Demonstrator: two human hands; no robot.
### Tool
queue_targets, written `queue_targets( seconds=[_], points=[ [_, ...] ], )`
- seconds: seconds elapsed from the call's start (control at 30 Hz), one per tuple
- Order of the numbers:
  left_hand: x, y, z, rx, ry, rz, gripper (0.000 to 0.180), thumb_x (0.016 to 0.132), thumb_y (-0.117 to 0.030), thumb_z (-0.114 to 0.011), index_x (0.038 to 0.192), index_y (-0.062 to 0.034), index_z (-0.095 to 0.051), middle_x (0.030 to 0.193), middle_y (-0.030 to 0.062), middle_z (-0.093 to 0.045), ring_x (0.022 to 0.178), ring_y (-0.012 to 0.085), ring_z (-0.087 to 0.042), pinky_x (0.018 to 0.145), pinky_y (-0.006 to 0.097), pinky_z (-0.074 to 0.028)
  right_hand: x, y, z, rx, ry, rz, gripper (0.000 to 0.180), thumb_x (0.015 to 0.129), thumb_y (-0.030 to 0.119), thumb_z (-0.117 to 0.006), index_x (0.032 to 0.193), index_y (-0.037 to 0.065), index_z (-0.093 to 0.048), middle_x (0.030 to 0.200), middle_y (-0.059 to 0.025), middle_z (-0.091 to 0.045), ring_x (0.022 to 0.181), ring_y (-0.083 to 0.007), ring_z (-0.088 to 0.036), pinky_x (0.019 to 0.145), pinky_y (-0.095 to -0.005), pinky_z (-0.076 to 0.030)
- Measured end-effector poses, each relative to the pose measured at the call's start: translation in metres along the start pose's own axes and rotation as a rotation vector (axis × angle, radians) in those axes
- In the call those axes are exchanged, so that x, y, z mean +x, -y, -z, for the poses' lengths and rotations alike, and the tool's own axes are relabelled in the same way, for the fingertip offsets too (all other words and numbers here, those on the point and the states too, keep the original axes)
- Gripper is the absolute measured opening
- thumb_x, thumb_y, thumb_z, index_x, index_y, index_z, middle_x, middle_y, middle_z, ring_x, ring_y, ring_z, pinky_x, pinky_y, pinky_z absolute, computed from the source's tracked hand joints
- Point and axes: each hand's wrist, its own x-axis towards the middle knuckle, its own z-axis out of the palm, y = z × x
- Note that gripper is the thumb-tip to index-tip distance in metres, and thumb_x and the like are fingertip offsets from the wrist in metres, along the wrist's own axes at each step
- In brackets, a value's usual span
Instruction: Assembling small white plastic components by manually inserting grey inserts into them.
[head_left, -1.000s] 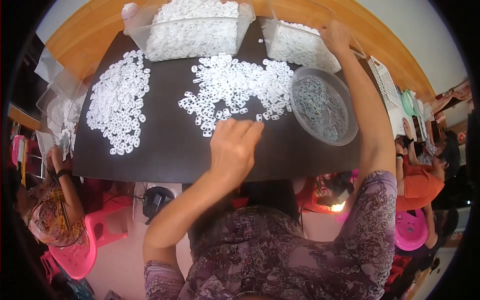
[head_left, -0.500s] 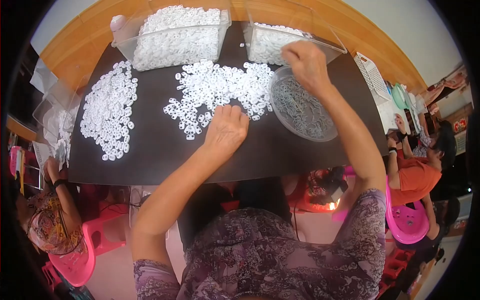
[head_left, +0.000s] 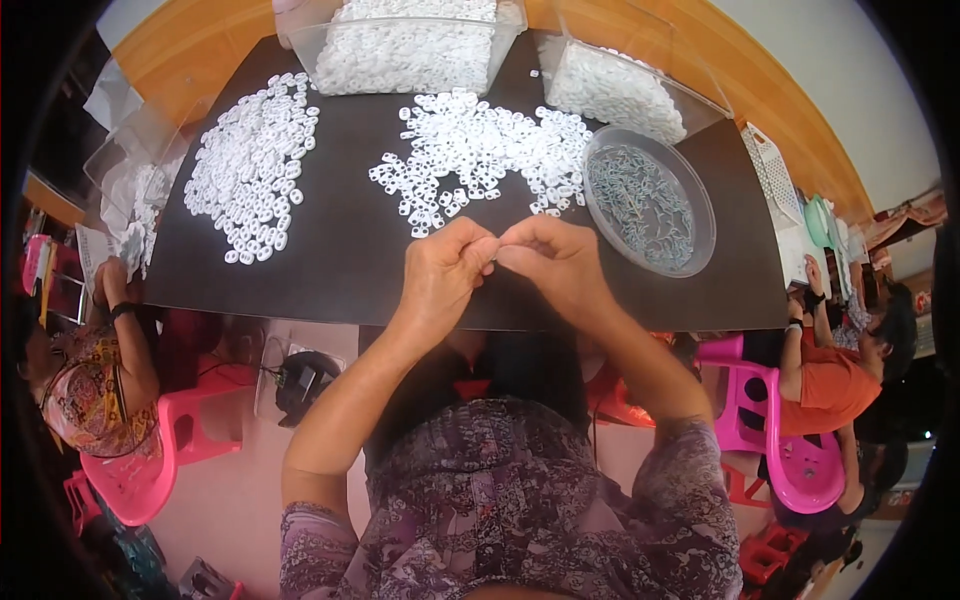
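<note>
My left hand (head_left: 443, 272) and my right hand (head_left: 562, 262) meet above the near part of the dark table, fingertips pinched together. Whatever is between their fingers is too small and too covered to make out. Just beyond them spreads a loose heap of small white plastic pieces (head_left: 480, 150), each with dark holes. A round clear dish (head_left: 706, 225) of small grey screws (head_left: 635, 200) stands to the right of my right hand. Farther left lies a second pile of rounded white pieces (head_left: 245, 165).
Two clear bins, the left bin (head_left: 508, 60) and the right bin (head_left: 710, 105), hold more white pieces at the back. People sit at both sides, near pink plastic chairs (head_left: 175, 460). A white perforated basket (head_left: 770, 170) stands past the table's right edge.
My right hand has come back from above the dish's far rim to meet my left. My left hand has drawn back from the heap's near edge. The whole view has shifted.
</note>
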Motion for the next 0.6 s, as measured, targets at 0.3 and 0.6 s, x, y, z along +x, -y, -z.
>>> queue_targets(
  seconds=[0.3,0.6],
  points=[
    [-0.020,0.008,0.007,-0.381,-0.044,0.061,0.017,0.089,-0.012,-0.058,0.090,0.0042,-0.063,0.076,0.0039,-0.061,0.066,0.0080,-0.053,0.061,0.020,-0.044,-0.010,-0.008,-0.029,0.130,-0.101,0.016,0.009,0.083,0.003,-0.061,0.090,-0.002,-0.062,0.083,-0.0050,-0.065,0.076,-0.0091,-0.060,0.070,-0.0221,-0.048],
    [-0.025,0.011,0.013,-0.354,-0.114,0.072,0.015,0.089,-0.009,-0.056,0.094,0.0036,-0.062,0.079,0.0041,-0.061,0.069,0.0077,-0.055,0.064,0.020,-0.046,0.029,-0.032,0.013,-0.959,-0.359,0.538,0.014,0.073,0.002,-0.060,0.087,0.001,-0.058,0.083,-0.0140,-0.058,0.079,-0.0324,-0.053,0.067,-0.0386,-0.044]
  ],
)
